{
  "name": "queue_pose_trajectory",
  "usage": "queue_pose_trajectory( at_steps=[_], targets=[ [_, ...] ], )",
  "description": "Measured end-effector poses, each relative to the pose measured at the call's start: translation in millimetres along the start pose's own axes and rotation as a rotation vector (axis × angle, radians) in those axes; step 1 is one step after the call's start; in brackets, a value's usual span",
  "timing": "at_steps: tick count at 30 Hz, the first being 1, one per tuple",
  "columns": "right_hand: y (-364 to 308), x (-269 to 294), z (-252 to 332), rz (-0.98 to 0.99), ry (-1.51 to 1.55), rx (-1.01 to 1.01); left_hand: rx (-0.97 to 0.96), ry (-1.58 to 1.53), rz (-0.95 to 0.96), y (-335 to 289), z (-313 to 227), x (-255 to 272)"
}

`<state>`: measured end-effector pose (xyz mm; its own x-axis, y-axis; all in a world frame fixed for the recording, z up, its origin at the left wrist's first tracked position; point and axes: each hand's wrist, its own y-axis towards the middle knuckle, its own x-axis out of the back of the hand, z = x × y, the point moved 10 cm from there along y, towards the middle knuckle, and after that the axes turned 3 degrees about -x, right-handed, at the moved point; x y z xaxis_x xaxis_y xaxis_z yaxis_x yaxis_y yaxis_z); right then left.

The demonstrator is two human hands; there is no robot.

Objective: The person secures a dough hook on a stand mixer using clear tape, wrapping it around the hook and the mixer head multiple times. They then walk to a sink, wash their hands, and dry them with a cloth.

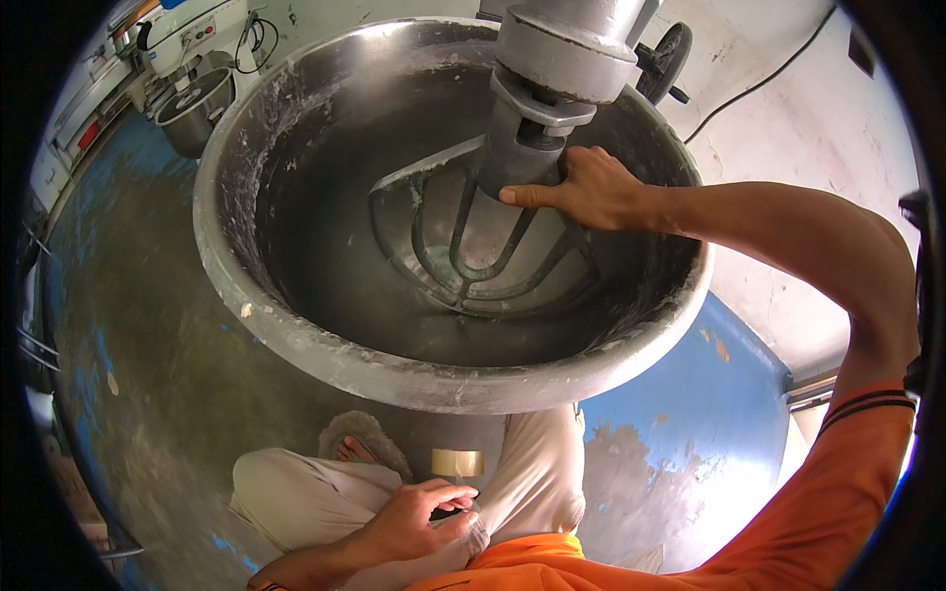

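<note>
A large metal mixing bowl [448,389] fills the middle, its inner wall streaked with whitish residue. Inside it hangs a flat mixer beater [463,264], attached below the grey mixer head [567,54]. My right hand [591,189] wraps round the beater's thick shaft, thumb across the front; its other fingers are partly hidden behind. Down by my lap, my left hand [419,519] is curled closed around something small and dark that I cannot make out. Just beyond its fingertips is a yellowish roll of clear tape [457,463]; whether the fingers touch it, I cannot tell.
The bowl's thick rim stands between me and the beater. A handwheel [665,64] sticks out behind the mixer head. At the back left are a smaller metal bowl [197,113] and a white machine [192,34]. Worn blue paint covers the floor [680,424].
</note>
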<state>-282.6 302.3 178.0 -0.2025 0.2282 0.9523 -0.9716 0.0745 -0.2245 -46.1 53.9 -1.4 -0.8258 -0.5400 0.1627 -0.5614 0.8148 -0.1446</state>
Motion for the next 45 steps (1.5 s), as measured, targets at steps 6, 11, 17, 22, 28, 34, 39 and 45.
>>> queue_pose_trajectory(
  at_steps=[6,11,17,22,28,34,39,45],
  targets=[
    [-9,2,3,-0.038,0.0,-0.1,0.011,-0.027,0.02,-5,0,-2],
    [-12,-2,-1,-0.056,0.019,-0.194,-0.003,-0.022,0.043,-6,-2,-4],
    [-13,-3,1,-0.11,0.019,-0.292,-0.053,-0.003,0.027,-9,-8,0],
    [-20,-13,2,-0.009,0.126,-0.291,-0.029,-0.004,0.02,-10,-5,4],
    [-25,-5,4,-0.076,0.141,-0.332,-0.014,-0.002,0.038,-8,-1,7],
    [-33,-8,9,-0.034,0.279,-0.346,-0.014,-0.01,0.041,-7,1,8],
    [-34,-9,13,-0.013,0.325,-0.338,-0.01,0.005,0.053,-3,2,8],
    [-40,-12,15,0.028,0.409,-0.377,0.001,0.01,0.056,-2,1,5]
  ],
)
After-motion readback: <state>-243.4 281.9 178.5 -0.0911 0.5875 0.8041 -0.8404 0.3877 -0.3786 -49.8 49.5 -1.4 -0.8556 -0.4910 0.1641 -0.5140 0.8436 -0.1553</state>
